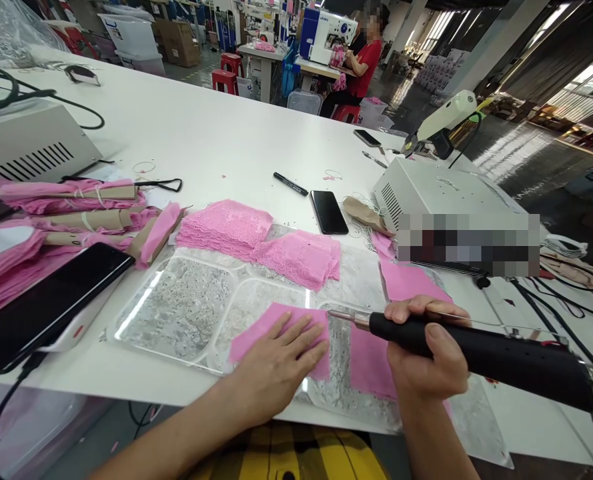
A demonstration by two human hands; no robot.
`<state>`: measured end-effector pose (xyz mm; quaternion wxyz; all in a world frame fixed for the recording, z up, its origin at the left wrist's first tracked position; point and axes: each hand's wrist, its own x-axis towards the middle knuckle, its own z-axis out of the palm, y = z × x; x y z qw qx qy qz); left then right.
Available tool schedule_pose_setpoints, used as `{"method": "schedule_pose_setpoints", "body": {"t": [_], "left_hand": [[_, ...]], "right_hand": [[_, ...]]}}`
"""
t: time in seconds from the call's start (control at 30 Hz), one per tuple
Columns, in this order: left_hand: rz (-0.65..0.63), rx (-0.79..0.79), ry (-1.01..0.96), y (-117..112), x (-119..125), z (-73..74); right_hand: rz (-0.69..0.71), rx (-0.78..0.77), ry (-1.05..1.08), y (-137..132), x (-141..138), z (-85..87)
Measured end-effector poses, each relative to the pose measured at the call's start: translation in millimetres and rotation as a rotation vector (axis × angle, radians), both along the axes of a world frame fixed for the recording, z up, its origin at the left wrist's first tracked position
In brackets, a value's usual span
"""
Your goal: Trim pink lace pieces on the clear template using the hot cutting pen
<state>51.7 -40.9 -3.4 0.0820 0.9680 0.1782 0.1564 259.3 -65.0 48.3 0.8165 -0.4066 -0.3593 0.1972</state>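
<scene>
My left hand lies flat, fingers apart, on a pink fabric piece over a clear compartment tray. Small glittery bits fill the tray compartments. Wrapped in my right hand is a thick black hand-held tool with a slim metal tip. That tip points left, at the upper right corner of the fabric; whether it touches, I cannot tell. Another pink piece lies partly behind my right hand. Beyond the tray sit a stack of pink lace pieces and a second pile.
Tied pink bundles and a large black phone lie at left. A smaller phone and a marker lie farther back. A grey machine box stands at right. Across the room, a person in red sits at a sewing machine.
</scene>
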Motion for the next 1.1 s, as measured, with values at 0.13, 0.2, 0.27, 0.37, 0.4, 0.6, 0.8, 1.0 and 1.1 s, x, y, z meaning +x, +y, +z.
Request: {"method": "schedule_pose_setpoints", "body": {"t": [0.13,0.2,0.27,0.37,0.4,0.6,0.8,1.0,1.1], "left_hand": [[0.001,0.001,-0.008,0,0,-1.0],[-0.001,-0.003,-0.013,0,0,-1.1],[-0.002,-0.004,-0.012,-1,0,-1.0],[-0.005,0.007,-0.005,0,0,-1.4],[-0.007,0.013,-0.006,0,0,-1.7],[0.010,0.080,-0.096,-4,2,-0.5],[0.061,0.157,-0.331,-18,-20,11.6],[0.280,0.182,-0.383,-25,-68,10.9],[0.323,0.176,-0.373,-27,-83,8.4]], "right_hand": [[0.007,-0.001,-0.025,1,-1,-1.4],[0.014,0.000,-0.034,1,-1,-2.2],[0.025,0.002,-0.044,1,-1,-2.9],[0.034,-0.005,-0.073,-1,0,-3.5],[0.034,-0.007,-0.087,-1,0,-3.5],[0.017,-0.031,-0.074,-2,-1,-0.5],[0.001,-0.059,0.051,2,-12,8.0],[0.178,-0.079,0.031,17,-49,12.9],[0.224,-0.080,-0.001,25,-65,11.7]]}}
